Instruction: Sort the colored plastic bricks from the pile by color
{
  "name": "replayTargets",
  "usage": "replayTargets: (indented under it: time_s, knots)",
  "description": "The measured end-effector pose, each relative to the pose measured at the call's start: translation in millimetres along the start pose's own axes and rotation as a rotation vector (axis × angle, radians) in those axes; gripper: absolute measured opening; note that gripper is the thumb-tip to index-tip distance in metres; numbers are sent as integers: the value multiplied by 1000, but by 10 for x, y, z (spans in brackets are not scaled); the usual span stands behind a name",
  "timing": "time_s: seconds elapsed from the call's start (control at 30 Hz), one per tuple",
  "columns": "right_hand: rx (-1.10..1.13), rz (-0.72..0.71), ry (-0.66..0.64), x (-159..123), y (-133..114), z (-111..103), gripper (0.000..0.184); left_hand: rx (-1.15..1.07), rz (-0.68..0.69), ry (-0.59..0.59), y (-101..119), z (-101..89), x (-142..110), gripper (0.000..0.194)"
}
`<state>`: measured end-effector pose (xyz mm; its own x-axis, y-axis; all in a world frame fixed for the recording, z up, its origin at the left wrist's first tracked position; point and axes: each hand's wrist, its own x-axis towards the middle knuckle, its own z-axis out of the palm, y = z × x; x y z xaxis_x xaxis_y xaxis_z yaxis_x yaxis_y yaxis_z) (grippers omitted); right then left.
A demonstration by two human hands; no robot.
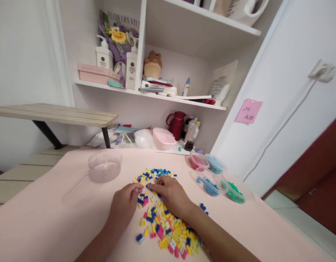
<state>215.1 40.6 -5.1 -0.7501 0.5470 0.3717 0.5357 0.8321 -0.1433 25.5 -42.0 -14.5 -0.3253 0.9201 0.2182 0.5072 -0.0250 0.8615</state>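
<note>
Small plastic toy bricks (168, 225) in yellow, dark blue, pink, orange and white lie in a loose heap on the pink table. Beyond my hands lies a smaller spread of bricks (159, 172), mostly blue and yellow. My left hand (126, 200) is closed at the left edge of the heap, its fingertips pressed together; whatever they hold is hidden. My right hand (172, 194) is over the bricks with bent fingers. A dark blue brick (148, 185) shows at its leftmost fingertip, close to my left fingertips. The underside of the right hand's grip is hidden.
A clear round tub (105, 167) stands at the back left of the table (61, 218). At the right are clear containers with red pieces (199, 161), light blue pieces (215, 165), blue pieces (211, 187) and green pieces (235, 193). Shelves (151, 94) rise behind.
</note>
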Motion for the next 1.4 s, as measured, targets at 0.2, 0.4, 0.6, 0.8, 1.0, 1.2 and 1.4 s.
replayTargets:
  time_s: [0.2, 0.4, 0.6, 0.8, 1.0, 1.2, 1.4]
  knots:
    - [44, 37, 23, 23, 3, 47, 34, 5, 10, 6, 4, -1, -8, 31]
    - [189, 54, 70, 11, 33, 47, 26, 28, 12, -1, 16, -15, -11, 31]
    - [255, 123, 90, 16, 32, -77, 24, 42, 5, 2, 4, -18, -2, 32]
    - [181, 213, 199, -67, 437, -661, 18, 44, -30, 17, -8, -17, 42, 32]
    - [-325, 724, 89, -508, 915, -1128, 22, 49, -47, 25, -18, -24, 81, 32]
    - [-346, 730, 61, -498, 852, -1071, 38, 56, -80, 0, 1, -52, 61, 34]
    - [139, 367, 150, -223, 539, -801, 33, 42, -65, 17, -5, -39, 69, 34]
